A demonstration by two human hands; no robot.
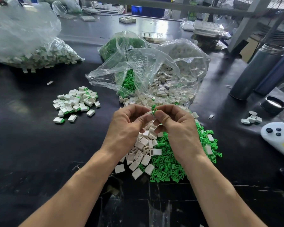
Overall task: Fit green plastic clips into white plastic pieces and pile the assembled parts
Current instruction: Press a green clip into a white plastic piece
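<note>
Item: clip-fitting station, head view.

Left hand [129,122]: fingers curled, pinching a white plastic piece [149,113] that shows only as a sliver between the fingertips.

Right hand [175,123]: fingers curled, pinching a green clip [154,110] at its tip, held against the white piece just above the loose stock.

Loose white pieces [143,154]: heap on the black table [31,145], directly under the hands.

Loose green clips [174,167]: heap touching the white heap, on its right side.

Assembled parts pile [76,102]: white pieces with green edges, left of the hands, well apart from the loose stock.

Clear plastic bag [154,69]: open, behind the hands, spilling white and green parts onto the table. A larger bag [31,53] at far left holds what look like assembled parts.

Risks, as judged: the clip may go in skewed or reversed, since the slot is covered by the fingers; a forced push could bend it. A dropped part would fall into the mixed heaps below and be hard to tell from unfitted stock. A half-seated clip could reach the finished pile unnoticed.

Not determinable: whether the clip has entered the slot; orientation of the white piece; contents of the green-tinted bag [118,45] further back, blurred by plastic. Dark cylinders [259,69] and a white device [279,136] at right are partly cut off.
</note>
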